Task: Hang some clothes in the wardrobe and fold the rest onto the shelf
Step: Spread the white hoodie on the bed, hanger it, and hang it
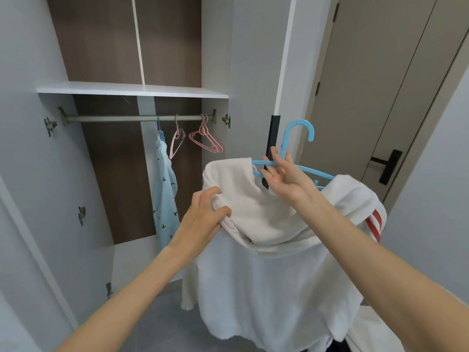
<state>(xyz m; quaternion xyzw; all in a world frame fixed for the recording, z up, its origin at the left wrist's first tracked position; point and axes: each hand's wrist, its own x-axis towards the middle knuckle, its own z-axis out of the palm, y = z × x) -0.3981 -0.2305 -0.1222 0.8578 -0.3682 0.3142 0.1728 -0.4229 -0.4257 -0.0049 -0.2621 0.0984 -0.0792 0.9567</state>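
A white hooded garment (266, 288) with red stripes on one sleeve hangs in front of me on a blue plastic hanger (294, 148). My left hand (203, 217) grips the hood's edge on the left side. My right hand (284, 174) holds the hanger at the base of its hook, fingers partly spread. The open wardrobe stands at the left, with its metal rail (114, 118) under a white shelf (132, 88). A light blue patterned garment (165, 199) hangs on the rail.
Pink empty hangers (205, 138) and a pale one (176, 141) hang on the rail's right end. A closed door with a black handle (388, 166) stands at the right. Open wardrobe doors flank the opening. Grey floor lies below.
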